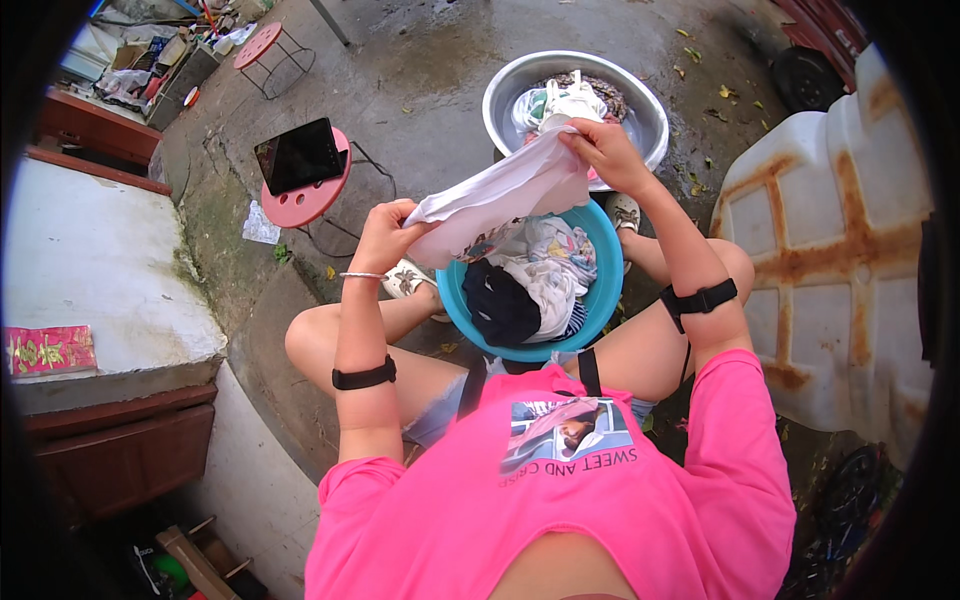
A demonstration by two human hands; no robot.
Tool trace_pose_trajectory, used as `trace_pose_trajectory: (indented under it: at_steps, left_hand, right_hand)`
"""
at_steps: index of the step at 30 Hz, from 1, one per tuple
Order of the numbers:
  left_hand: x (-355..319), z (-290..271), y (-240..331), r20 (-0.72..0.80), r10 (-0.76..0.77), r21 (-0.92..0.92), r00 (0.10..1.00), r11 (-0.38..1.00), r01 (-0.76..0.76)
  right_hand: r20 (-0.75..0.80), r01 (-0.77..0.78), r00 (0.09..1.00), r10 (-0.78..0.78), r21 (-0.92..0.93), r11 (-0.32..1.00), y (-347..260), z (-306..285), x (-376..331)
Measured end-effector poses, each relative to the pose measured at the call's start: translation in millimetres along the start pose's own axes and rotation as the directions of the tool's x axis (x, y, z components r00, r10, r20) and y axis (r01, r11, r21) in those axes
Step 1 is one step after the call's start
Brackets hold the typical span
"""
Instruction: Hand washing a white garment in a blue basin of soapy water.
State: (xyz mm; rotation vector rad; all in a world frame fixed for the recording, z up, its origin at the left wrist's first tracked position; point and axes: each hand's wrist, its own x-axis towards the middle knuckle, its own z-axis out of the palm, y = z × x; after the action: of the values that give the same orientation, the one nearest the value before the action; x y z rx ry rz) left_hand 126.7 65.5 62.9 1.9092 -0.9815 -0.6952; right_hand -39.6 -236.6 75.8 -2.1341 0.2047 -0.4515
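Stretched between my two hands is a white shirt (500,190) with a dark print along its lower part. My left hand (385,238) grips one end of it, fingers closed on the cloth. At the other end, higher and to the right, my right hand (608,152) pinches the fabric. Below the shirt, between my knees, stands a blue basin (452,300) holding white, black and patterned clothes (545,285). The shirt covers part of the basin's far rim. Just beyond, a silver metal basin (655,115) contains more laundry (575,98).
A tablet (298,155) stands on a red stool (318,205) to the left, with another red stool (258,45) farther back. On the right is a large white, rust-streaked container (820,230). A crumpled clear plastic piece (260,224) lies on the concrete beside the nearer stool.
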Motion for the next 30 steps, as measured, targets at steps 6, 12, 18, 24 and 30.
trace_pose_trajectory:
  at_steps: [6, 12, 18, 24, 30]
  left_hand:
    - [-4, 2, 12, -0.177, -0.097, -0.364, 0.979, 0.931, 0.027]
    - [-7, 4, 23, -0.094, -0.149, -0.676, 0.984, 0.736, 0.047]
    - [-18, 14, 54, -0.048, -0.085, -0.845, 0.995, 0.534, 0.005]
    - [-23, 25, 58, 0.028, -0.124, -0.987, 0.992, 0.156, 0.047]
    - [-25, 22, 51, -0.045, -0.121, -0.999, 0.992, 0.029, -0.041]
  right_hand:
    - [-0.078, 0.043, 0.995, -0.063, -0.237, 0.971, -17, -8, 6]
    - [-0.011, -0.054, 0.998, 0.065, 0.416, 0.908, -24, -5, 2]
    - [0.037, -0.16, 0.986, 0.165, 0.526, 0.835, -29, -6, -1]
    - [-0.329, 0.4, 0.84, -0.432, -0.164, 0.902, -16, 14, -13]
    - [-0.209, 0.377, 0.872, -0.443, -0.292, 0.879, -19, 29, -25]
